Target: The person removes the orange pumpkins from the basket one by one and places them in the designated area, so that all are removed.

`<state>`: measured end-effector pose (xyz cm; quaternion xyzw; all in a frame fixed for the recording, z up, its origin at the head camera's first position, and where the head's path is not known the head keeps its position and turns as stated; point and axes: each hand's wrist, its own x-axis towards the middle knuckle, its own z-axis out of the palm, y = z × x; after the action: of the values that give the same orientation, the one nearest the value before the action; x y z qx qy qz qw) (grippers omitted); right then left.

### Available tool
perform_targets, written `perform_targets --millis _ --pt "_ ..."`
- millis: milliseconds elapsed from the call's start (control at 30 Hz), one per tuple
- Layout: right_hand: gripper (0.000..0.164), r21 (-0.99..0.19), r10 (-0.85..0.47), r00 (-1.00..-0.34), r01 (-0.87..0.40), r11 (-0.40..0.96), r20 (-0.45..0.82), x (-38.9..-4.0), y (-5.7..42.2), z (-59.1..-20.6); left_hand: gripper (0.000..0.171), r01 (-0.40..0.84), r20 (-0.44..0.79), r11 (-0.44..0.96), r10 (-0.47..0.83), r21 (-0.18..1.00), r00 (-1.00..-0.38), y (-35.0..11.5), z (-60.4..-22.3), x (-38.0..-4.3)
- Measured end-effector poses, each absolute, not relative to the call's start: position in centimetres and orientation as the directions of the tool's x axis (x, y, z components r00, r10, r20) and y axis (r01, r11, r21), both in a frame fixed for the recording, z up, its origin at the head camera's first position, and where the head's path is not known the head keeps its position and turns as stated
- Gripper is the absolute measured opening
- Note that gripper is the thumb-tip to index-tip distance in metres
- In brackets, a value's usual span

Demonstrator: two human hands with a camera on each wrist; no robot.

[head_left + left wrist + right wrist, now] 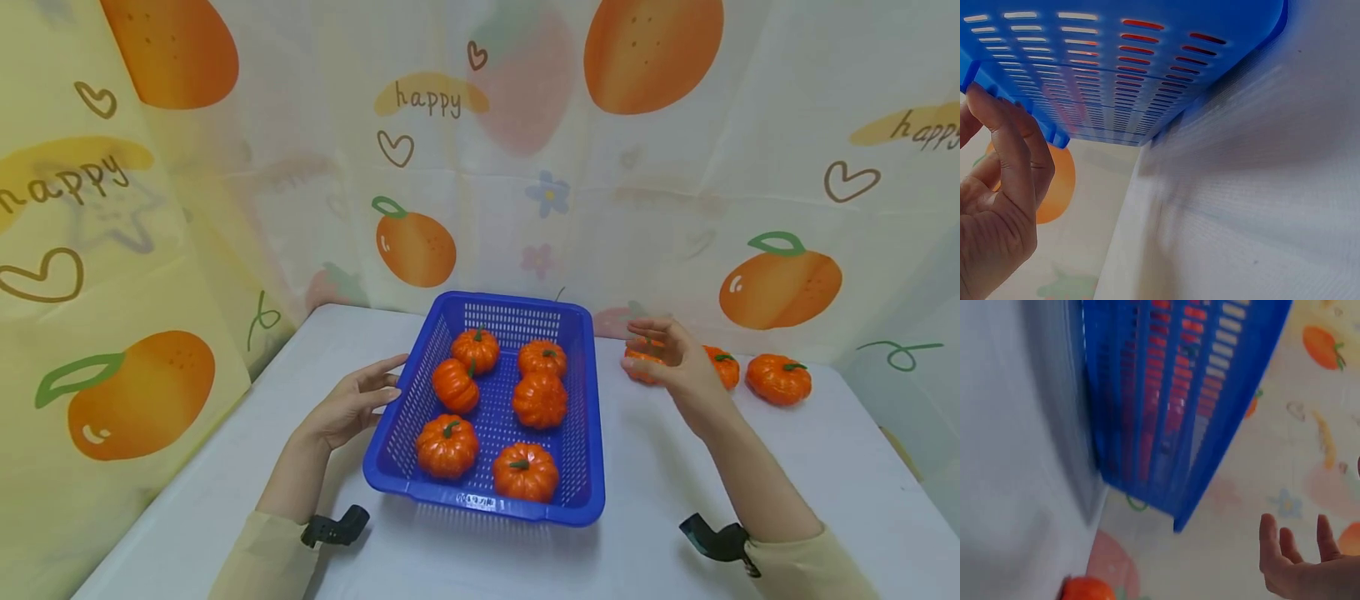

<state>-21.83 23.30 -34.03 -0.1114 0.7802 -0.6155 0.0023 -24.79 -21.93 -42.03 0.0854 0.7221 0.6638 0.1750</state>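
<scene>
A blue plastic basket (483, 492) with slotted walls sits mid-table, with several small orange pumpkins (525, 472) inside. My left hand (348, 404) is at the basket's left side. In the left wrist view its loosely bent fingertips touch the basket's rim (1004, 97); the hand is not wrapped round it. My right hand (678, 367) is to the right of the basket, raised, with fingers and thumb apart and nothing between them. Behind it are two partly hidden pumpkins (726, 371), and another pumpkin (780, 380) lies further right. The right wrist view shows one pumpkin (1088, 589) at its lower edge.
The white table (660, 550) extends on both sides of the basket. A fruit-printed curtain (322, 233) hangs along the back and left edges. Dark wrist mounts (337, 527) sit on both forearms.
</scene>
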Motion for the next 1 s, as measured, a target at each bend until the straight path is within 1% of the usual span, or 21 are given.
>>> perform_targets --millis 100,267,367,467,567,700,833,1000 --pt "0.049 -0.944 -0.242 -0.958 -0.216 0.248 0.156 -21.5 21.6 -34.4 0.064 -0.108 -0.139 0.106 0.357 0.989 -0.924 -22.0 -42.1 -24.8" --pt "0.052 -0.948 -0.369 -0.918 -0.235 0.215 0.144 -21.4 19.5 -35.3 0.064 -0.104 -0.136 0.11 0.354 0.989 -0.925 -22.1 -42.3 -25.0" --pt "0.055 -0.949 -0.455 -0.882 -0.237 0.209 0.12 -21.5 18.7 -35.8 0.064 -0.109 -0.142 0.11 0.352 0.988 -0.925 -22.0 -42.4 -25.1" --pt "0.056 -0.951 -0.55 -0.829 -0.242 0.192 0.1 -21.6 17.9 -36.2 0.064 -0.122 -0.153 0.111 0.343 0.986 -0.927 -22.0 -42.4 -25.1" --pt "0.057 -0.954 -0.637 -0.768 -0.232 0.189 0.061 -21.8 17.1 -36.5 0.064 -0.12 -0.154 0.116 0.343 0.986 -0.927 -22.0 -42.3 -25.0" --pt "0.055 -0.946 -0.716 -0.698 -0.221 0.237 -0.016 -22.2 15.9 -36.8 0.065 -0.115 -0.15 0.118 0.349 0.986 -0.925 -21.9 -42.1 -25.0" --pt "0.052 -0.921 -0.766 -0.633 -0.225 0.319 -0.111 -22.4 14.8 -36.9 0.065 -0.116 -0.15 0.118 0.351 0.986 -0.924 -21.8 -41.9 -24.9" --pt "0.056 -0.879 -0.813 -0.543 -0.26 0.399 -0.209 -22.9 13.9 -36.9 0.065 -0.114 -0.148 0.116 0.347 0.987 -0.926 -21.8 -41.8 -24.7"
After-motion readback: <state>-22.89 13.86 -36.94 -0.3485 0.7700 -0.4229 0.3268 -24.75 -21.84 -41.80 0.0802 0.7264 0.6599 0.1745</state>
